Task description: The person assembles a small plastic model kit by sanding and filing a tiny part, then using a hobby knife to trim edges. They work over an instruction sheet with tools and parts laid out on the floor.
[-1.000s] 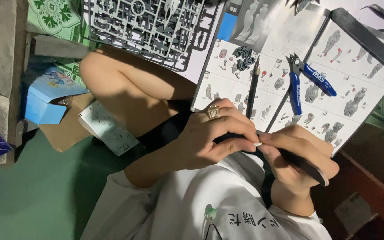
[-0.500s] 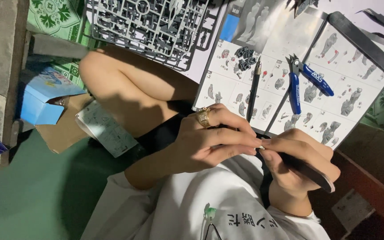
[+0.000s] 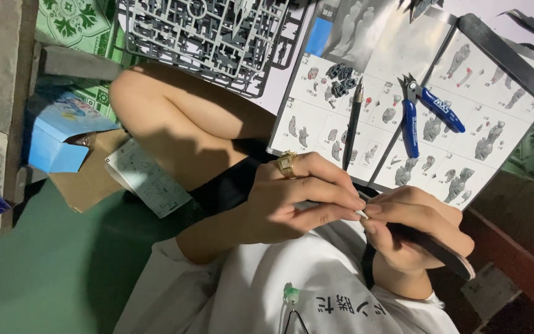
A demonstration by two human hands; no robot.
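My left hand (image 3: 292, 201), with a gold ring on one finger, pinches a tiny pale model part (image 3: 361, 214) between thumb and fingertips. My right hand (image 3: 412, 238) meets it fingertip to fingertip and grips a long dark flat tool (image 3: 446, 256) that sticks out to the lower right. Both hands hover over my white shirt, just below the open instruction booklet (image 3: 458, 167). My bent knee (image 3: 174, 124) lies to the left of the hands.
On the booklet lie blue-handled nippers (image 3: 410, 127), a slim dark hobby knife (image 3: 352, 127) and several small dark parts (image 3: 340, 79). A grey parts sprue (image 3: 205, 37) lies above; a blue box (image 3: 57, 133), cardboard and a folded sheet (image 3: 146, 176) sit left.
Both hands have sunk slightly lower in view and stay pressed together. The left hand still pinches the small part and the right still holds the dark tool.
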